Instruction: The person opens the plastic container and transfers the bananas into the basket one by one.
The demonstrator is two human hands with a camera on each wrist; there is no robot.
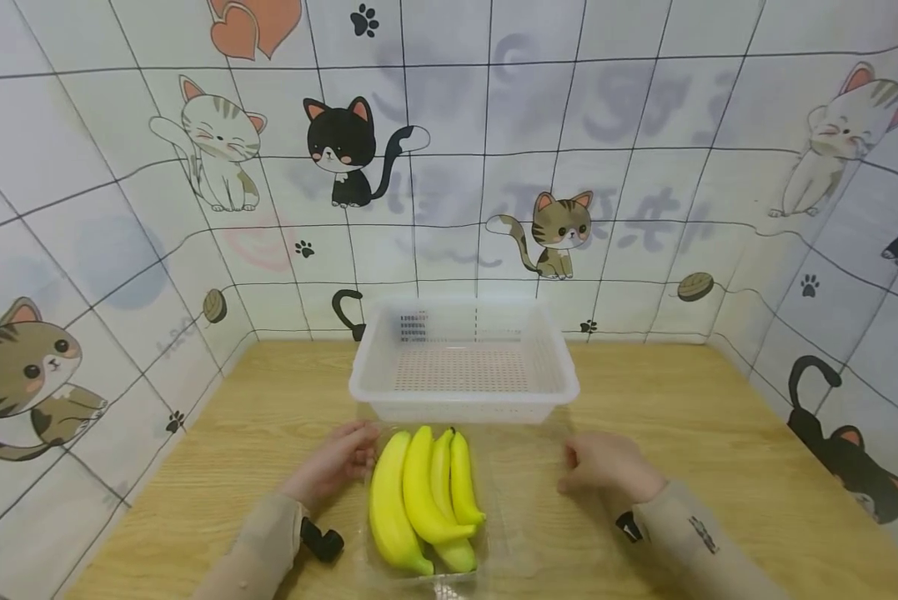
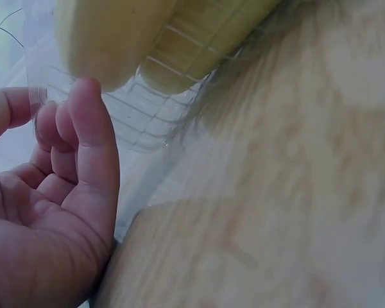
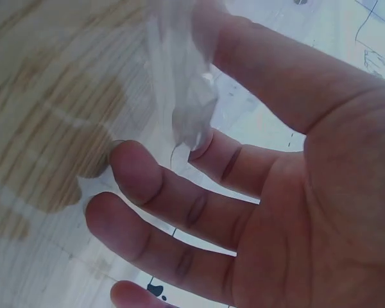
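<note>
Several yellow bananas (image 1: 421,500) lie side by side inside a clear plastic bag (image 1: 497,533) on the table. At the left, my left hand (image 1: 339,462) holds the bag's edge beside the banana tops; the left wrist view shows its curled fingers (image 2: 93,135) at the film, close to the banana ends. My right hand (image 1: 609,467) pinches the bag on its right side, away from the bananas. Gathered film (image 3: 191,109) sits between thumb and index finger in the right wrist view, while the other fingers are spread and loosely bent.
A white perforated plastic basket (image 1: 464,408) stands just behind the bag, close to the back wall. The wood-grain table (image 1: 253,467) extends to both sides. Wall covering (image 1: 449,192) with cartoon cats encloses the back and sides.
</note>
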